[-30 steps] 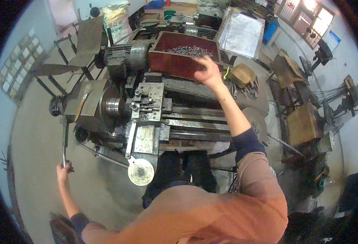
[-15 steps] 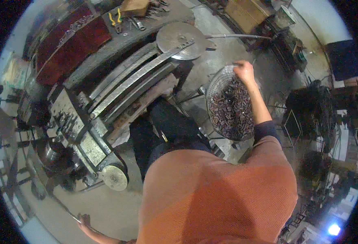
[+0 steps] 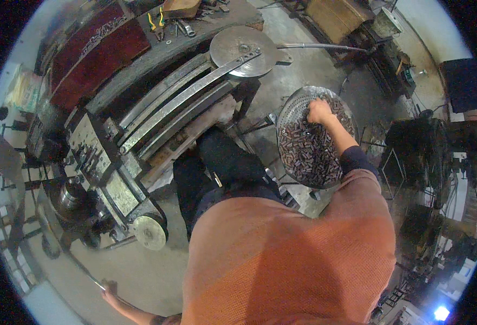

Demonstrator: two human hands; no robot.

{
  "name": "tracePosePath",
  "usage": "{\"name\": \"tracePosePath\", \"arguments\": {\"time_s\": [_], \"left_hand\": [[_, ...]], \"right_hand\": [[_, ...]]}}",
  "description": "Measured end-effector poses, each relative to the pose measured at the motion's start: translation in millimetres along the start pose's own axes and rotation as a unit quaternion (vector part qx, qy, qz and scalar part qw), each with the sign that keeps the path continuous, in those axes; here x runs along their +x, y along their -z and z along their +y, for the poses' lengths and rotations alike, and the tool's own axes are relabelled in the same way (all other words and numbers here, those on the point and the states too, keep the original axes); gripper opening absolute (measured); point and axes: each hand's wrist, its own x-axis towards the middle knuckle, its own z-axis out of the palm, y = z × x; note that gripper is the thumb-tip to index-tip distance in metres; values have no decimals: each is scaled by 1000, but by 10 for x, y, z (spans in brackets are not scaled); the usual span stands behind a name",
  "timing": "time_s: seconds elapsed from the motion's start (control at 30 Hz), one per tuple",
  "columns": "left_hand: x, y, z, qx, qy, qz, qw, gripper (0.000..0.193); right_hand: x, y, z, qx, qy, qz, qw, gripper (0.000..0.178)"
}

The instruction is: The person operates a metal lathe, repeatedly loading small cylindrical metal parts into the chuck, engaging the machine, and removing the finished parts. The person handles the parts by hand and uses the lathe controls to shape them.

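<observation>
My right hand (image 3: 319, 111) reaches down into a round perforated metal pan (image 3: 290, 114) full of several small dark metal cylinders (image 3: 309, 154); its fingers curl among the pieces, and whether they hold any is hidden. My left hand (image 3: 107, 288) is far back at the lower left, closed around a long thin metal lever (image 3: 81, 271) of the lathe (image 3: 119, 157). My orange-shirted torso fills the lower middle of the view.
The lathe bed runs diagonally across the upper left, with a round handwheel (image 3: 150, 232) near my legs and a large metal disc (image 3: 242, 44) at its far end. A dark red tray (image 3: 95, 51) and pliers (image 3: 156, 20) lie behind it. Crates stand at the top right.
I have turned from the red tray to the pan on my right. My right hand has moved from the pan's far rim down into the pieces. My left hand stays on the lever.
</observation>
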Motion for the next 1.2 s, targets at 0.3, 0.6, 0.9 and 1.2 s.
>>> {"name": "tracePosePath", "arguments": {"time_s": [0.3,0.6,0.9,1.2], "left_hand": [[-949,-958,583,681,-203,222,668,37],[-1972,-3891,1651,346,-514,-93,780,33],[-1912,-4193,1545,223,-516,-231,794,29],[-1565,-3533,1634,181,-491,-200,828,23]], "right_hand": [[-452,601,-596,320,237,283,873,45],[-1207,2028,-2967,345,652,245,629,59],[-1593,2530,-3764,241,738,202,597,51],[-1529,2972,-4633,179,824,155,514,38]]}}
